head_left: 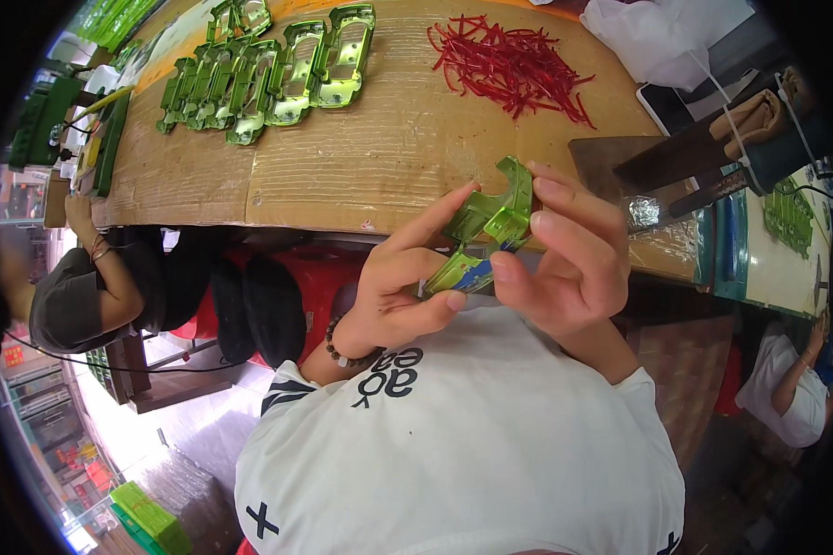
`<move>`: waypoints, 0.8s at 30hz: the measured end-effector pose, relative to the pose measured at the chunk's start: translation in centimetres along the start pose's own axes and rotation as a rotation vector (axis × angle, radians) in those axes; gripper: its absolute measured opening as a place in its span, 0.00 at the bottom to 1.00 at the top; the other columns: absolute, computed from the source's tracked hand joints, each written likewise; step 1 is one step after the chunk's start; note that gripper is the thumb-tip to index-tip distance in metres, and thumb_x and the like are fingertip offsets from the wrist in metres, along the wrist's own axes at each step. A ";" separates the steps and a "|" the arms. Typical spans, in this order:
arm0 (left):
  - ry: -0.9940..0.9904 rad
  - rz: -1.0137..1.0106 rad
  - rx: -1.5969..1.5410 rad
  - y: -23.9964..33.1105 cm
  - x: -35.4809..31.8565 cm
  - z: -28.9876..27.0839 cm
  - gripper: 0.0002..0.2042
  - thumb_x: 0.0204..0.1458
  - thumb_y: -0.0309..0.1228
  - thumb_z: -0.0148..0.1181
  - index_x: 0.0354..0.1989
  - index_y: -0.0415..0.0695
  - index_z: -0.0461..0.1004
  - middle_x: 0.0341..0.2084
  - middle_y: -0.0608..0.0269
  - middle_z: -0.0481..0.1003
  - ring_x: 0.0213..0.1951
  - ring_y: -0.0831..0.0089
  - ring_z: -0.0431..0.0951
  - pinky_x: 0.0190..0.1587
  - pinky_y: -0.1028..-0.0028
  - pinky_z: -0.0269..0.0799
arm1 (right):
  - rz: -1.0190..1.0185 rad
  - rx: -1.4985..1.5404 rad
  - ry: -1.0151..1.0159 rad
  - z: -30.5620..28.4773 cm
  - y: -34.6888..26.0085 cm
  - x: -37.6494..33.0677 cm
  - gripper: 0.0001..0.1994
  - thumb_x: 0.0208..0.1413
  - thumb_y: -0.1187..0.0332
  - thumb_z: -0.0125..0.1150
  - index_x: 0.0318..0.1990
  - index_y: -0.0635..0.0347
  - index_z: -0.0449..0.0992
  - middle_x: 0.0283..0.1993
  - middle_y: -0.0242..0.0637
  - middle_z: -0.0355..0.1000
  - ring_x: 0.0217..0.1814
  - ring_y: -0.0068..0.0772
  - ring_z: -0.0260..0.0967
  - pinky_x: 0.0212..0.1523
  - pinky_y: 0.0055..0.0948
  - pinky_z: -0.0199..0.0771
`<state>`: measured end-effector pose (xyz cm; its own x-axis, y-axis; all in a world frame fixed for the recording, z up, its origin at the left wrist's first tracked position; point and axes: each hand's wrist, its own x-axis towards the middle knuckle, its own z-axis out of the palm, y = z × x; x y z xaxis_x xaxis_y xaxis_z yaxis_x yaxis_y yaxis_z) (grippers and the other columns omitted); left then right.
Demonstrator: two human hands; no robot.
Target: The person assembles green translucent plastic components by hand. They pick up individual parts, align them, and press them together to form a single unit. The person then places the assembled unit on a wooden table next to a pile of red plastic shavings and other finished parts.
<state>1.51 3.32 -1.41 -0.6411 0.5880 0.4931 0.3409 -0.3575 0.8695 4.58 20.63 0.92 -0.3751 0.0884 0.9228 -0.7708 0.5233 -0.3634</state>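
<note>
Between my two hands, just off the table's near edge, is a shiny green plastic shell part (492, 215) with a curved cutout and a patch of blue on its lower end. My left hand (400, 273) pinches its lower left side between thumb and fingers. On the other side, my right hand (574, 245) grips the upper right edge with its fingertips. Beyond them on the table lie several similar green plastic shells (292, 74) in rows. A heap of thin red strips (509, 69) lies farther right.
The brown, film-covered table (342, 176) spans the front. At right stand a dark bracket-like fixture (680, 166) and a white plastic bag (662, 37). One co-worker (88, 287) sits at far left by a green machine (42, 125), another (791, 388) at far right. A red stool (315, 287) stands under the table edge.
</note>
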 end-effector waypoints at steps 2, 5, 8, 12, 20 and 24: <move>-0.001 -0.002 -0.008 -0.1 -0.1 0.1 0.10 0.43 0.28 0.59 0.30 0.33 0.71 0.57 0.33 0.54 0.56 0.48 0.62 0.53 0.64 0.60 | 0.034 0.001 -0.009 0.0 -0.3 -0.1 0.22 0.36 0.70 0.71 0.41 0.62 0.70 0.43 0.46 0.68 0.41 0.42 0.70 0.35 0.27 0.75; 0.028 -0.007 0.044 0.1 0.0 0.5 0.11 0.43 0.29 0.60 0.31 0.33 0.71 0.57 0.33 0.53 0.55 0.48 0.64 0.52 0.65 0.61 | 0.136 -0.026 -0.041 0.1 -1.0 -0.5 0.27 0.36 0.71 0.71 0.46 0.61 0.65 0.47 0.47 0.64 0.43 0.39 0.68 0.35 0.27 0.75; -0.085 -0.039 0.257 0.9 0.6 1.0 0.14 0.43 0.31 0.61 0.35 0.34 0.71 0.57 0.32 0.53 0.52 0.49 0.67 0.50 0.64 0.63 | 0.393 0.375 0.105 1.2 -1.6 -2.5 0.35 0.38 0.74 0.69 0.53 0.60 0.54 0.53 0.47 0.58 0.49 0.36 0.64 0.41 0.31 0.75; -0.537 -0.184 0.329 4.6 2.2 0.0 0.21 0.43 0.36 0.62 0.44 0.35 0.70 0.57 0.33 0.53 0.48 0.51 0.70 0.49 0.64 0.65 | 0.965 0.848 0.343 -1.3 -3.2 -5.7 0.34 0.41 0.76 0.65 0.55 0.58 0.52 0.55 0.42 0.56 0.53 0.38 0.62 0.48 0.37 0.73; -0.304 -0.323 -0.051 1.6 4.3 2.4 0.26 0.45 0.38 0.57 0.50 0.30 0.64 0.56 0.35 0.54 0.56 0.54 0.62 0.56 0.64 0.57 | 1.568 1.944 1.038 -9.9 -4.3 -3.2 0.25 0.58 0.52 0.44 0.57 0.61 0.59 0.58 0.49 0.57 0.60 0.52 0.55 0.50 0.39 0.73; -0.116 -0.449 -0.236 -0.6 6.0 6.2 0.26 0.47 0.28 0.56 0.56 0.38 0.58 0.58 0.54 0.57 0.59 0.64 0.57 0.58 0.66 0.53 | 1.454 2.014 1.040 -10.9 -3.1 -2.9 0.27 0.58 0.50 0.43 0.55 0.62 0.60 0.58 0.47 0.58 0.60 0.54 0.54 0.53 0.39 0.70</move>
<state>1.68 11.56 1.18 -0.6040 0.7926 0.0841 -0.1235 -0.1973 0.9725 13.63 27.98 0.77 -0.9736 -0.0848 -0.2119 -0.0131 -0.9061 0.4228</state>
